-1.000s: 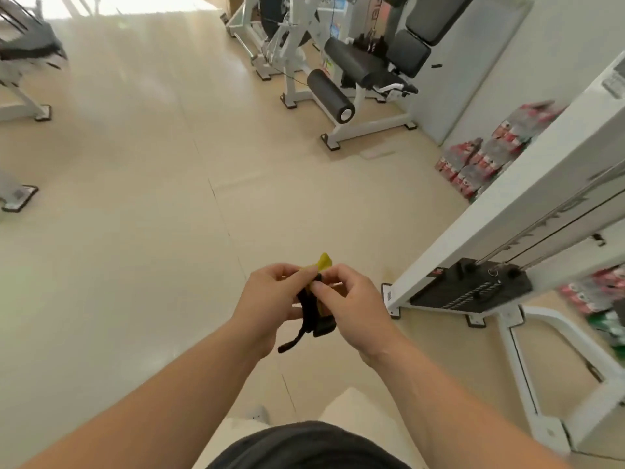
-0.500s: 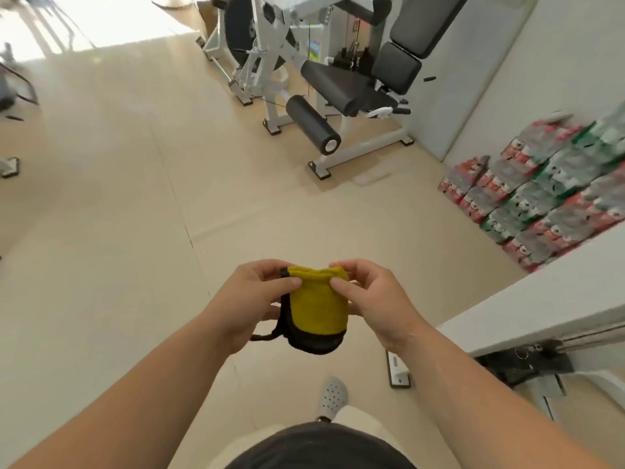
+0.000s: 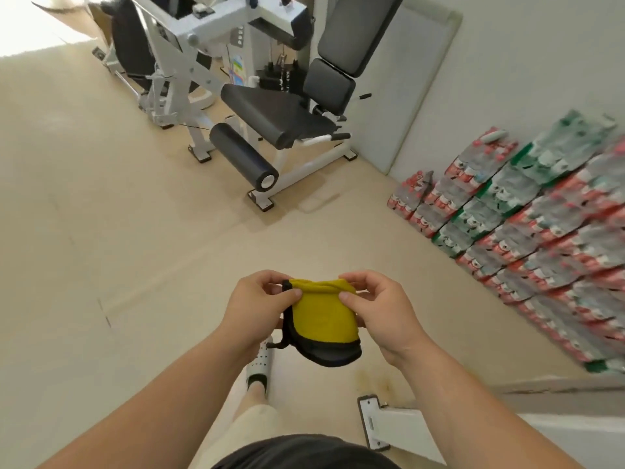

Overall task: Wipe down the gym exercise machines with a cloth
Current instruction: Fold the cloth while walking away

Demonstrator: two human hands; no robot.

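Cloth (image 3: 321,319), yellow with a black border, hung in front of us between our two hands, well apart from the leg machine (image 3: 270,120) that stood across the floor near the wall. We judged that we held it up by its top edge to open or refold it into a pad before wiping; it touched no machine surface. Our left hand (image 3: 257,309) pinched the top left corner, thumb on the near face and fingers curled behind. Our right hand (image 3: 382,313) pinched the top right corner likewise, thumb pressed on the yellow face. Both grips were narrow, closed on the rolled upper edge, while the lower part sagged free. Stacked drink packs (image 3: 524,225) lined the wall to our right.
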